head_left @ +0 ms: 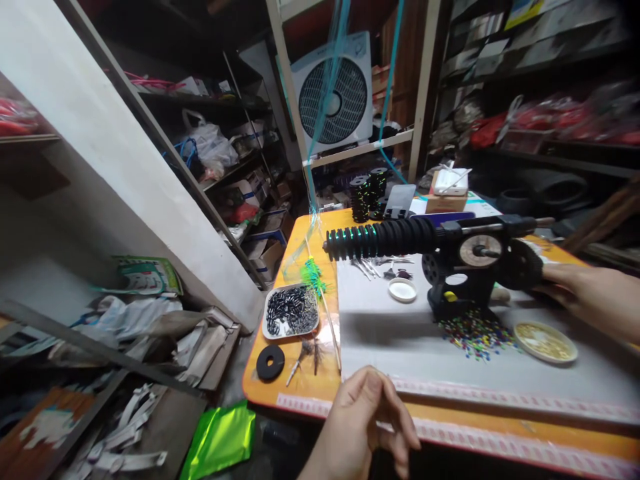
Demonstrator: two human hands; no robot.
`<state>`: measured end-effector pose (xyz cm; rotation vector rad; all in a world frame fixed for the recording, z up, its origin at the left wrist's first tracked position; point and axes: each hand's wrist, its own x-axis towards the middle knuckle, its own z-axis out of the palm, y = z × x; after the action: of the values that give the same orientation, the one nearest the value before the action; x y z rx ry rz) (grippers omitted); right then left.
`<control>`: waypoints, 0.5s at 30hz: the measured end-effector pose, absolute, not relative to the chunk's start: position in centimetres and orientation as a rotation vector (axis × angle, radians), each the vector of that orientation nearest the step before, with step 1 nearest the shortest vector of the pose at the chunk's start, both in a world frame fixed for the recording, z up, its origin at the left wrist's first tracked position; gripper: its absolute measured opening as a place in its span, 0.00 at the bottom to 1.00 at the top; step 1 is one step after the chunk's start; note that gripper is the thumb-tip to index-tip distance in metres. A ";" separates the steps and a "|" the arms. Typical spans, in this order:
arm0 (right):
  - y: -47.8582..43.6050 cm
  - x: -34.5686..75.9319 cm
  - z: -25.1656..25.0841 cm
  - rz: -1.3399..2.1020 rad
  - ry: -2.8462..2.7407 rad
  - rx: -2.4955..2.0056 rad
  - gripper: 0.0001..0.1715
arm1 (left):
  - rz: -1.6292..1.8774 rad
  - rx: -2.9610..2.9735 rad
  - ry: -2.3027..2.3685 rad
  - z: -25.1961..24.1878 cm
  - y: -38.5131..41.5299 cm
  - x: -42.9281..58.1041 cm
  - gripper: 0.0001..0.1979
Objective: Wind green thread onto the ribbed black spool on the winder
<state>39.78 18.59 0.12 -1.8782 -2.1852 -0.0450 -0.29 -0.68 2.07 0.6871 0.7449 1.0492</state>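
A black hand-cranked winder (460, 267) with a round dial stands on the grey board. Its shaft carries a row of black ribbed foam spools (380, 239), the leftmost ones marked with bright green line. At the winder's right side, my right hand (590, 293) is closed at the black handwheel (523, 265), slightly blurred, with part of its grip hidden. My left hand (367, 413) is near the table's front edge, below the spools. Its thumb and index finger are pinched, the other fingers loosely curled; whatever the pinch holds is too fine to make out.
Left on the orange table (255, 387) are a tray of dark metal pieces (290, 312), a black foam ring (271, 363) and green tufts (313, 277). Colourful beads (475, 333) and a dish of golden bits (546, 342) lie below the winder. A box fan (333, 93) stands behind.
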 end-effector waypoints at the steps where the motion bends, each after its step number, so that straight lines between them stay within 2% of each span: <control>1: 18.6 39.7 0.1 -0.040 -2.181 -1.867 0.30 | 1.055 0.698 0.750 1.8 -0.7 -0.2 0.27; 15: 18.2 38.8 1.0 -0.059 -2.134 -1.853 0.20 | 1.129 0.873 0.821 1.2 -0.9 0.6 0.27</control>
<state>38.77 18.17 1.05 -1.8530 -2.1336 -0.0593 0.65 -0.93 1.18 0.8734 0.8210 1.1291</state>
